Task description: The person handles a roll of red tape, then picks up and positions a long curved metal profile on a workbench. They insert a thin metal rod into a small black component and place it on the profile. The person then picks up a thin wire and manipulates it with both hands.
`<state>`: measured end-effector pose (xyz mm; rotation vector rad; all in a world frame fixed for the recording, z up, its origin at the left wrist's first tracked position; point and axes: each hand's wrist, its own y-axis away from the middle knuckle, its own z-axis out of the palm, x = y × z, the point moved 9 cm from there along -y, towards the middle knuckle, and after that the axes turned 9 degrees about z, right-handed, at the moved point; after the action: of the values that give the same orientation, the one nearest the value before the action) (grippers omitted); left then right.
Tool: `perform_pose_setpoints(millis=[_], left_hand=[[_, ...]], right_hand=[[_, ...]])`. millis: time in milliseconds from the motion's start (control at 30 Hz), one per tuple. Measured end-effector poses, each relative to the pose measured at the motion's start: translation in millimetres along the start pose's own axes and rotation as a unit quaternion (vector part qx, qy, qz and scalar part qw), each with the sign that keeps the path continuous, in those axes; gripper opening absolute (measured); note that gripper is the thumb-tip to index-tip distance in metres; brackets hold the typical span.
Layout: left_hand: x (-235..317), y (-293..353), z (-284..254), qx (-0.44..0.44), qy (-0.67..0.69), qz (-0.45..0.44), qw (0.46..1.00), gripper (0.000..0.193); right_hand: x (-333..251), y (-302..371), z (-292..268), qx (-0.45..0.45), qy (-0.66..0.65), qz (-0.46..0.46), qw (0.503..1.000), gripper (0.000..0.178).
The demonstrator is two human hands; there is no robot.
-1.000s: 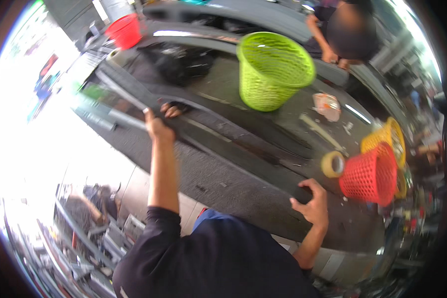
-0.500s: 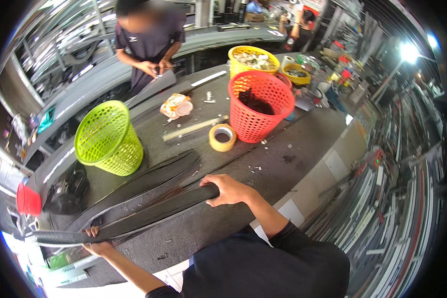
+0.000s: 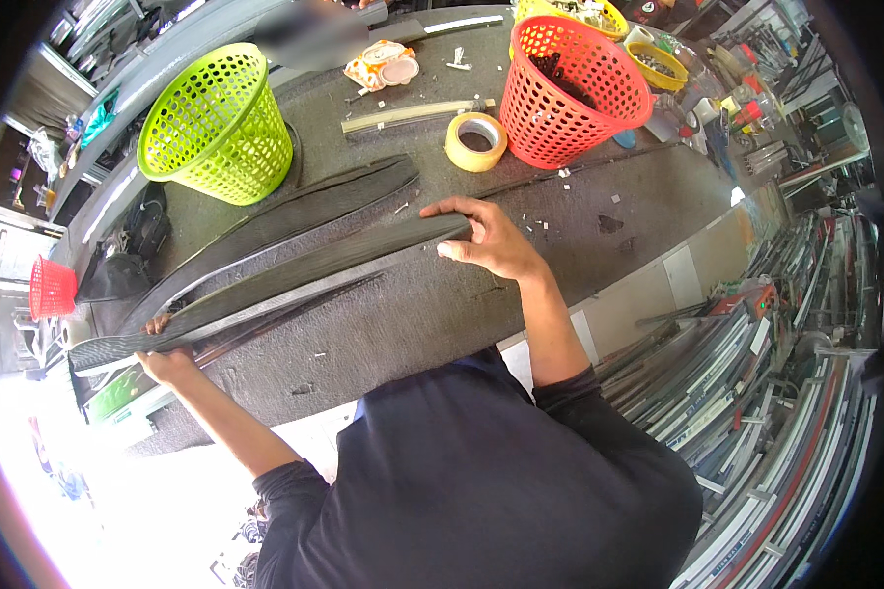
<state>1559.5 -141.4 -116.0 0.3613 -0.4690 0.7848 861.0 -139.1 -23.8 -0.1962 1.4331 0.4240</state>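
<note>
Two bare hands held a long dark strip over a table: the left hand closed around it near its left end, the right hand cupped its right end, forefinger above, thumb below. Gently bowed and rounded at the right tip, the strip showed a matte, finely lined upper face and a paler, smooth-looking edge. Just beyond lay a second strip, equally dark and curved. The tabletop looked rough and charcoal-grey, flecked with pale scraps. Farther out stood a tapering lime basket and a red one, both pierced plastic; a yellowish tape roll sat beside the red, near a straight, pale bar and a crumpled orange-and-white wrapper.
</note>
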Motion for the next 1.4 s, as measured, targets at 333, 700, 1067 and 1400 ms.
perform_pose_setpoints(millis=[333, 700, 1067, 1400], left_hand=[[14, 23, 23, -0.041, 0.055, -0.001, 0.998, 0.036], [41, 70, 63, -0.131, 0.225, 0.041, 0.965, 0.028], [54, 121, 107, -0.227, 0.257, 0.027, 0.939, 0.027], [29, 170, 179, -0.361, 0.180, 0.016, 0.915, 0.028]], right_hand=[[4, 0, 1, 0.017, -0.047, -0.051, 0.997, 0.080], [-11, 8, 23, 0.046, -0.002, -0.059, 0.997, 0.086], [-5, 22, 15, 0.139, 0.091, -0.124, 0.978, 0.062], [-11, 41, -13, 0.351, 0.311, -0.260, 0.844, 0.062]])
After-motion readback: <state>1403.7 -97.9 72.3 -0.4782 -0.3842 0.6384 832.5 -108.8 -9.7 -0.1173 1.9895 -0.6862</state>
